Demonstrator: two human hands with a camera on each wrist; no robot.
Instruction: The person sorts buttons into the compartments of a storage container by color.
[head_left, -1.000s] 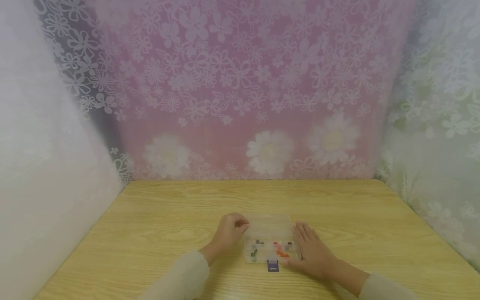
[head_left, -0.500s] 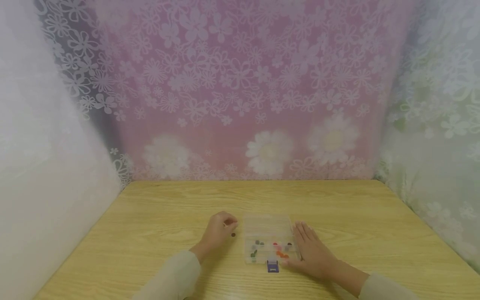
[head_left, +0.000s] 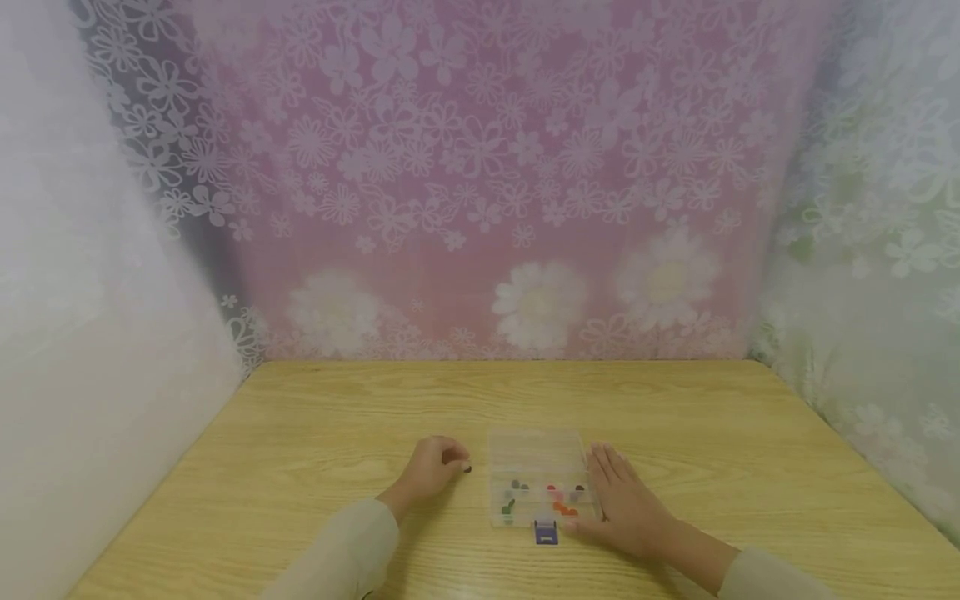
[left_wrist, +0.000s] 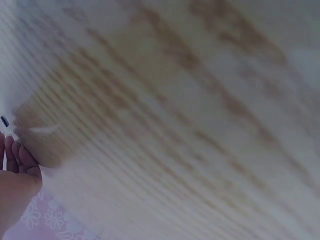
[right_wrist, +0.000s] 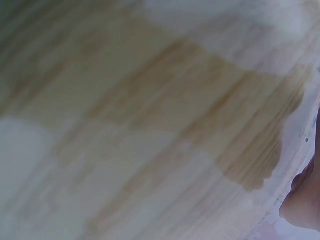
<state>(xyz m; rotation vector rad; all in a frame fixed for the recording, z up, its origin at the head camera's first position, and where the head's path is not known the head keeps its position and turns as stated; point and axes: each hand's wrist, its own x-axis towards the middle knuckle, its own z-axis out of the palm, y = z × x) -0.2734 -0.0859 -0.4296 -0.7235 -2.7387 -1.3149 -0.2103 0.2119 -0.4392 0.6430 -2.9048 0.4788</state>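
Slightly left of the table's middle, my left hand [head_left: 433,468] has its curled thumb and fingertips at a small dark round piece [head_left: 468,469] on the table, seemingly pinching it; the fingers partly cover it. To the right stands a clear plastic compartment box [head_left: 534,450], its purple latch [head_left: 547,533] hanging off the front edge. Inside it lie several small pieces: dark green ones [head_left: 507,508], orange ones [head_left: 564,508], a red one [head_left: 551,489] and dark ones. Straight fingers of my right hand [head_left: 630,504] rest along the box's right side, thumb at its front corner.
All this sits on a wood-grain table [head_left: 337,408]. A pink flowered curtain [head_left: 480,167] hangs behind its far edge. Pale sheets, a white one [head_left: 97,292] and a flowered one [head_left: 885,292], close off the left and right sides.
My left hand has moved left, away from the box's left edge, baring the dark piece, then come down onto it. The right hand and the box have stayed in place.
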